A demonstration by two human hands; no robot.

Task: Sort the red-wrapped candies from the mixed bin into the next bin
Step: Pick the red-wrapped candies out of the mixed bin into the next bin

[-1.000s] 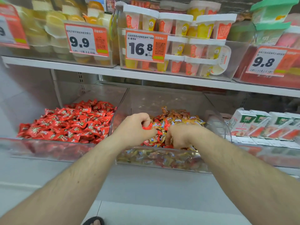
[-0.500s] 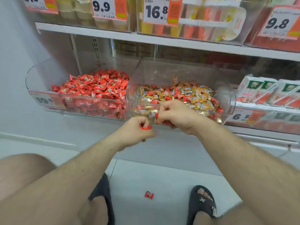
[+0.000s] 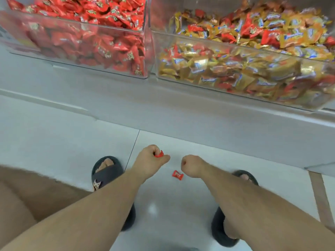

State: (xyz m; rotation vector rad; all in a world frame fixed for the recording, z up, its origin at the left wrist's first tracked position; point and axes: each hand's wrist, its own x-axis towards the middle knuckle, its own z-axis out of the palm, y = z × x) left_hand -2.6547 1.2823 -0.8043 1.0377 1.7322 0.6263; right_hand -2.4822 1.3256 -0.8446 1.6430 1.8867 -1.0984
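Note:
My left hand [image 3: 150,163] is low over the floor and pinches a red-wrapped candy [image 3: 159,154] between thumb and fingers. To its right, my right hand [image 3: 192,166] is curled into a tight fist, apparently round the red candy it took; almost none of it shows. One loose red candy [image 3: 177,175] lies on the tile between and just below the two hands. Above, on the shelf, the clear bin of red candies [image 3: 72,51] stands left of the clear mixed bin [image 3: 235,73], which holds gold and red wrappers.
My feet in dark slippers [image 3: 107,171] [image 3: 224,230] stand either side of the fallen candy on the pale tiled floor [image 3: 54,142]. The grey shelf base [image 3: 163,105] runs under both bins. My bent left knee fills the lower left corner.
My view has tipped down from the shelf to the floor. Both hands left the mixed bin and dropped close to the candy lying on the tile.

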